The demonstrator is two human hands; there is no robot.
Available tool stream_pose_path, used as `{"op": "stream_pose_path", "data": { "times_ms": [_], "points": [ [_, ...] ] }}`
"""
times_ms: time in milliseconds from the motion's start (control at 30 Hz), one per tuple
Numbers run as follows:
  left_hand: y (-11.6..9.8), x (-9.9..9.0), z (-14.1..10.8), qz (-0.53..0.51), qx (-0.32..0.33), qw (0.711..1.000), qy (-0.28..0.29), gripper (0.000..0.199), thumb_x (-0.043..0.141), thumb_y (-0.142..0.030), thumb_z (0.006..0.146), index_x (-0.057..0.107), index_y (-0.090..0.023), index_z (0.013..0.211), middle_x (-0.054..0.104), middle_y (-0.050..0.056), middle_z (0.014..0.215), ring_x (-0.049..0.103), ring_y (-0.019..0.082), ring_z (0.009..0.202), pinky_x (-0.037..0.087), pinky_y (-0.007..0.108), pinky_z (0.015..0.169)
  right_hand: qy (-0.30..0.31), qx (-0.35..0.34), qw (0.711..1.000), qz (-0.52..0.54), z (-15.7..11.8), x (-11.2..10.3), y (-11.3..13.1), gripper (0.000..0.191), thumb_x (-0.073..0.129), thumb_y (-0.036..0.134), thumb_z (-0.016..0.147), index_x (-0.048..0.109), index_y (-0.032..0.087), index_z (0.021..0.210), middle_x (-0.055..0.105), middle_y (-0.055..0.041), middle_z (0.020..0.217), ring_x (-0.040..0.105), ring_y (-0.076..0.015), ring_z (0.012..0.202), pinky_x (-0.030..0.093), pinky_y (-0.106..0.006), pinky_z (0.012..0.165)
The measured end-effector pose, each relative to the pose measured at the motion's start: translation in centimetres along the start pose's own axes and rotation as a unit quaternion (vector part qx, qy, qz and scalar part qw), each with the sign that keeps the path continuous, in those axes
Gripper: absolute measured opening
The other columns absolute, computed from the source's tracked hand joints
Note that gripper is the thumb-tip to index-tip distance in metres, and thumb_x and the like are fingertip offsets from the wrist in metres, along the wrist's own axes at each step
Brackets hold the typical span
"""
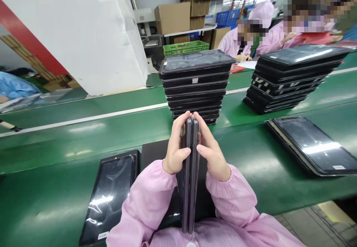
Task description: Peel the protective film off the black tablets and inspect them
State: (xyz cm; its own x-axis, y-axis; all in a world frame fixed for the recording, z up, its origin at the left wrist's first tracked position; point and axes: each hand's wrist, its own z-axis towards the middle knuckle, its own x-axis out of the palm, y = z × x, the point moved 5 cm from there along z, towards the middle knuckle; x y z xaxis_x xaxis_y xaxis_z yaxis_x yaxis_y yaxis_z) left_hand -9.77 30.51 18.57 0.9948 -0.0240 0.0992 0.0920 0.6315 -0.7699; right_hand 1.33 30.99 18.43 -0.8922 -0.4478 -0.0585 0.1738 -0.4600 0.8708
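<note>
The left hand (pixel 175 146) and right hand (pixel 212 149) hold a narrow, even grip, fingers flat against the two dark slim panels (pixel 189 172) standing on edge above the green worktop (pixel 55 151), which steadies them well.

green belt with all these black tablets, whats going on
A person in a pink smock holds two dark tablets upright, edge-on, between the left hand and right hand. Two stacks of black tablets stand ahead on the green belt, and single tablets lie flat on either side. Two co-workers in pink are beyond the stacks.
</note>
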Motion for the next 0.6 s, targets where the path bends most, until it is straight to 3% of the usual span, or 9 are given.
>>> {"op": "stream_pose_path", "data": {
  "times_ms": [167,300,600],
  "points": [
    [-0.3,0.2,0.0,-0.017,0.013,1.0,0.004,0.064,0.059,-0.059,0.082,0.051,-0.031,0.138,0.049,0.007,0.142,0.052,0.031,0.124,0.049,0.043,0.102,-0.02,0.02,0.999,-0.015,-0.1,-0.2,-0.2,0.062,0.048,0.041,0.094,0.033,0.037,0.154,0.032,0.0015,0.162,0.063,-0.0249,0.108,0.052,-0.046,0.101],
    [-0.8,0.2,0.0,0.018,0.037,0.999,-0.012,0.055,0.058,-0.053,0.084,0.054,-0.029,0.134,0.054,0.007,0.135,0.052,0.031,0.124,0.047,0.043,0.104,-0.022,-0.009,1.0,-0.005,-0.1,0.1,0.6,0.059,0.051,0.039,0.094,0.036,0.038,0.151,0.038,0.0003,0.158,0.065,-0.0221,0.096,0.051,-0.048,0.102],
    [-0.8,0.3,-0.2,0.018,0.034,0.999,-0.02,0.054,0.058,-0.05,0.083,0.055,-0.029,0.133,0.054,0.008,0.134,0.049,0.032,0.127,0.041,0.049,0.111,-0.031,-0.017,0.999,-0.012,-0.2,0.0,0.7,0.057,0.052,0.04,0.093,0.038,0.036,0.149,0.041,-0.0022,0.155,0.065,-0.0229,0.096,0.052,-0.049,0.1]
  ]
}}
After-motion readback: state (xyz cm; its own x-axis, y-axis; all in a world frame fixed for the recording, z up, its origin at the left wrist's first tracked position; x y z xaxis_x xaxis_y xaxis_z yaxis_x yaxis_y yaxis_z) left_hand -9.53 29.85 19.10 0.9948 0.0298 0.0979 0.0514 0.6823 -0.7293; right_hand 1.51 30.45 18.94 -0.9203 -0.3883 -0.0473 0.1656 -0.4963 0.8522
